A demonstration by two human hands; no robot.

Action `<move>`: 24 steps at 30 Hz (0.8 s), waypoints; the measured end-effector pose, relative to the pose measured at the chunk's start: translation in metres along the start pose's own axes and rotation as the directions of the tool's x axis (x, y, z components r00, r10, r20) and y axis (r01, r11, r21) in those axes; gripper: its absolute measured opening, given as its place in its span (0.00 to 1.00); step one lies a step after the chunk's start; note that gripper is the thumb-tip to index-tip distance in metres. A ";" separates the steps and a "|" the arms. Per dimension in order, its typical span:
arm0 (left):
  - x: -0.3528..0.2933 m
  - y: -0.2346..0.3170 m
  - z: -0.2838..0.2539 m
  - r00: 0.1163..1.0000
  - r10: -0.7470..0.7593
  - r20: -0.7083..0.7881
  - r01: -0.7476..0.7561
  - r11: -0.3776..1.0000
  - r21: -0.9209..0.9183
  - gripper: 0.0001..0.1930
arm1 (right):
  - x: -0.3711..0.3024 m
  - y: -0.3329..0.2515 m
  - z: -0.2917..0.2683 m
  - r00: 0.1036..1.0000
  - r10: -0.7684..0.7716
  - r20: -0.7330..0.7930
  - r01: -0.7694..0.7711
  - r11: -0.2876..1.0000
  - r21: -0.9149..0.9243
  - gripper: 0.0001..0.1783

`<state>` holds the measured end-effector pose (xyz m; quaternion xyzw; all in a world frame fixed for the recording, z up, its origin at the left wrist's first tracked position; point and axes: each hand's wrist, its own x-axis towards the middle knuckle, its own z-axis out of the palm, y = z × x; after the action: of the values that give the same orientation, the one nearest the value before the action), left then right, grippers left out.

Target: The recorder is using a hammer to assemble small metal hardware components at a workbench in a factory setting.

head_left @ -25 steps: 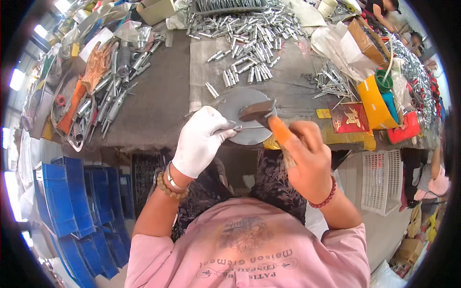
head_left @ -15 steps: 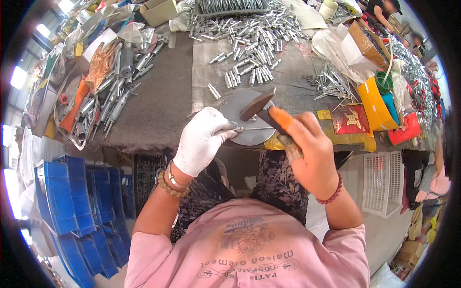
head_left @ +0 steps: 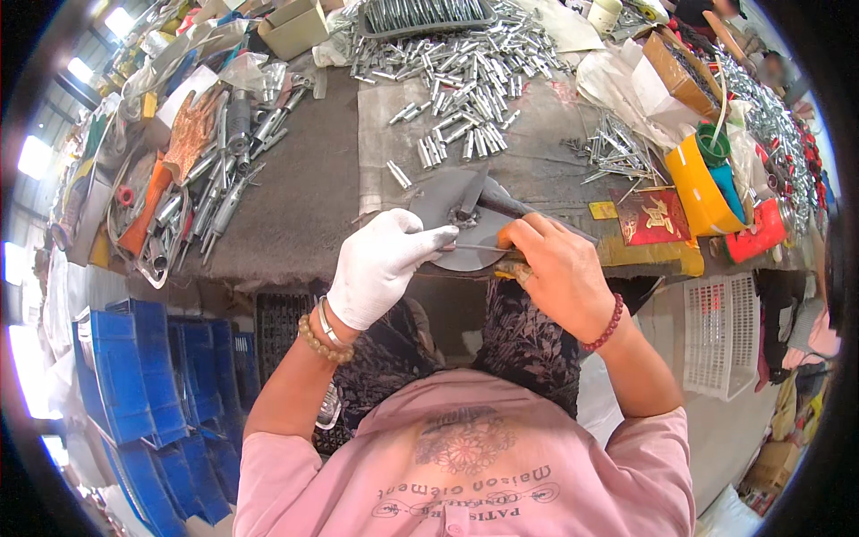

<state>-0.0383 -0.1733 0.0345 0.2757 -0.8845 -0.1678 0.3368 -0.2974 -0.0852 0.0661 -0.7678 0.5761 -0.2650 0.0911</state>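
Observation:
My left hand [head_left: 380, 264], in a white glove with dark fingertips, pinches one end of a thin metal rod [head_left: 483, 248]. The bare fingers of my right hand [head_left: 559, 273] are closed on the rod's other end, so it spans the gap between both hands. Below it lies a round grey metal plate [head_left: 429, 199] at the table's near edge. A hammer [head_left: 472, 199] rests on this plate, its dark handle slanting right, just beyond my right fingers. Beyond the plate are several short silver metal tubes [head_left: 429, 152], one of them [head_left: 399, 174] apart from the rest.
A black tray [head_left: 428, 20] of metal parts stands at the back. Tools and an orange glove [head_left: 190, 134] crowd the left. To the right are thin metal pins [head_left: 617, 154], a red packet [head_left: 650, 217] and a yellow container [head_left: 702, 192]. Blue bins [head_left: 125, 376] stand lower left.
My right hand has let go of the hammer, which now lies on the plate, and has taken hold of the rod's right end. My left hand keeps its grip.

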 end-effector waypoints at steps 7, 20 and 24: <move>-0.001 -0.001 0.002 1.000 0.002 -0.008 -0.002 1.000 0.015 0.19 | 0.000 0.001 0.006 0.994 -0.072 -0.078 0.066 0.995 -0.078 0.11; -0.006 -0.005 -0.001 0.984 -0.179 0.004 0.176 0.962 -0.207 0.12 | 0.001 0.015 -0.002 0.978 -0.018 -0.206 -0.001 0.996 -0.087 0.34; -0.006 -0.005 -0.002 0.990 -0.140 -0.001 0.138 0.978 -0.156 0.08 | -0.009 -0.007 -0.008 0.963 -0.053 -0.264 0.044 0.998 -0.037 0.38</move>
<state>-0.0315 -0.1738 0.0303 0.3106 -0.8453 -0.2579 0.3500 -0.2974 -0.0731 0.0732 -0.7406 0.5682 -0.3586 -0.0051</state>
